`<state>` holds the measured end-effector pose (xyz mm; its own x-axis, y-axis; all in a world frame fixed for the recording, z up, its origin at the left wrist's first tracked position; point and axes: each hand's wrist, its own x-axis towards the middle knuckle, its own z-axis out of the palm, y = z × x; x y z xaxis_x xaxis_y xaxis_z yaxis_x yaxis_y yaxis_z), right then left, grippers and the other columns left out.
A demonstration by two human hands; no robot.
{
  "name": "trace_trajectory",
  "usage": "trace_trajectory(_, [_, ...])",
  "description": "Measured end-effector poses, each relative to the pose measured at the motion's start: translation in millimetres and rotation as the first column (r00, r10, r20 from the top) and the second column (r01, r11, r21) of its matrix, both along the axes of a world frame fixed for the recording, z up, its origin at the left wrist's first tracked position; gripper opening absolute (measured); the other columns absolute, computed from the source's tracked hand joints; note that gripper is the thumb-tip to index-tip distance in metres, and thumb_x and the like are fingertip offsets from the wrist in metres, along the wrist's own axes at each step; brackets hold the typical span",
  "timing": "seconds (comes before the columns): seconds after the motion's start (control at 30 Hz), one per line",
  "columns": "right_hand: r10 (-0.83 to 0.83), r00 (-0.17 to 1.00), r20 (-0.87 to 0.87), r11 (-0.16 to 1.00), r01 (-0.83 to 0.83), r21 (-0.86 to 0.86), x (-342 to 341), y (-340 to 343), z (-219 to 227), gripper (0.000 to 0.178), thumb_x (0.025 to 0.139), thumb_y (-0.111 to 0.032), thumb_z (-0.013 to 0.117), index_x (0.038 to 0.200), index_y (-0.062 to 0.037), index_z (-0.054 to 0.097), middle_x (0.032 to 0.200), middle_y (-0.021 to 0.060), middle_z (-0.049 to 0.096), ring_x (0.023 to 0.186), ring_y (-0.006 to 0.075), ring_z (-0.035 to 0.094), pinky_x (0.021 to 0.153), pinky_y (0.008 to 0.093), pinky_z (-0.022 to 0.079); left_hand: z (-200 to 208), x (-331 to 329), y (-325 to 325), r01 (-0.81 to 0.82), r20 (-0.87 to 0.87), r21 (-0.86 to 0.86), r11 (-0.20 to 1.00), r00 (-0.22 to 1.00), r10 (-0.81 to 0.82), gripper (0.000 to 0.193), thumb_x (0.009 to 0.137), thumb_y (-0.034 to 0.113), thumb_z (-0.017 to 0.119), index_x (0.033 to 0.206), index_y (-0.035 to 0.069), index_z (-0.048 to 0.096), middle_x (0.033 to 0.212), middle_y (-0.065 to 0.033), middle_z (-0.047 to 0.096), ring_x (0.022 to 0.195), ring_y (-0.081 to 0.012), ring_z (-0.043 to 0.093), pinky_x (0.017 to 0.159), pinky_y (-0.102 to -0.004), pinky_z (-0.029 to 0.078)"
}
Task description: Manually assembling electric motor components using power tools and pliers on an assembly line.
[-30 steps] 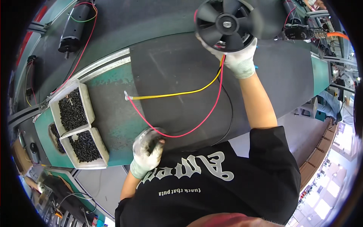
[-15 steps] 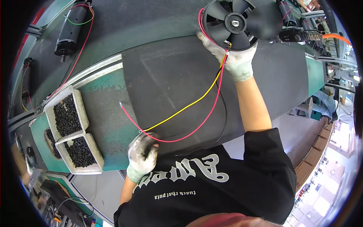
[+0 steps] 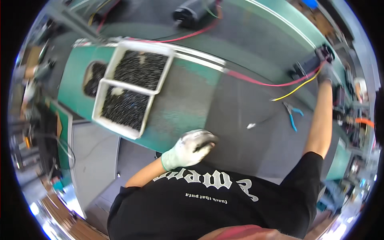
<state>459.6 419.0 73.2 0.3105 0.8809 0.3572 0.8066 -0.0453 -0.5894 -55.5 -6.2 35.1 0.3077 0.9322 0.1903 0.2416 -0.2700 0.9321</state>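
Observation:
At the far right, my gloved right hand (image 3: 326, 73) is closed at the end of a dark cylindrical motor unit (image 3: 308, 67), beside its round end (image 3: 325, 53). Shadow and blur hide the exact grip. A red wire (image 3: 276, 85) and a yellow wire (image 3: 294, 91) trail leftward from there. My left hand (image 3: 195, 147), in a white glove with darkened fingertips, is curled near my chest over the bench front. Its fingers are pressed together, and anything inside them is hidden. Blue-handled pliers (image 3: 293, 116) lie below the yellow wire, with a thin black wire's white end (image 3: 251, 126) to their left.
Two white bins (image 3: 154, 93) of small black pieces stand on the green bench (image 3: 72, 86) at left, beside an opening (image 3: 87, 82) holding more pieces. Another black motor (image 3: 190, 14) with wires lies at the back. A metal rail (image 3: 200, 57) runs behind the bins.
The view has swung left. My right hand has moved farther right with the black fan unit, now seen from the side. My left hand has come away from the wires. Pliers have come into sight.

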Motion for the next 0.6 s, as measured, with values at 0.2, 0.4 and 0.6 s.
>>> trace_trajectory(0.2, [-0.203, 0.86, -0.468, 0.961, 0.082, -0.265, 56, 93, -25, 0.036, 0.088, -0.033, 0.065, 0.113, -0.0074, 0.065, 0.1, 0.0065, 0.066, 0.086, 0.016, 0.061, 0.078, 0.0317, 0.049, -5, -22, -18, -0.069, 0.027, -0.018, 0.997, 0.997, 0.07, 0.017, 0.085, 0.01, 0.06, 0.098, 0.0, 0.064, 0.093, -0.0155, 0.066, 0.084, -0.0305, 0.064, 0.076, -0.0385, 0.051])
trace_trajectory(0.4, [0.617, 0.731, -0.292, 0.74, -0.665, -0.099, -296, -81, 29, 0.039, 0.095, -0.029, 0.05, 0.122, -0.0024, 0.059, 0.116, 0.0143, 0.065, 0.103, 0.0245, 0.062, 0.09, 0.0332, 0.047, 0, -22, -18, -0.165, -0.027, -0.06, 0.984, 0.986, 0.164, 0.017, 0.085, 0.011, 0.06, 0.099, 0.0, 0.064, 0.094, -0.0152, 0.066, 0.086, -0.0317, 0.064, 0.077, -0.0391, 0.051])
trace_trajectory(0.6, [0.399, 0.286, -0.871, 0.481, -0.874, -0.067, -517, -115, -34, 0.05, 0.092, -0.047, 0.058, 0.127, -0.0113, 0.052, 0.114, 0.0086, 0.06, 0.082, 0.021, 0.062, 0.073, 0.0342, 0.052, 3, -17, -17, -0.145, -0.092, 0.0, 0.989, 0.985, 0.145, 0.021, 0.085, 0.012, 0.061, 0.102, 0.0, 0.062, 0.095, -0.0169, 0.065, 0.087, -0.0337, 0.063, 0.078, -0.0405, 0.05])
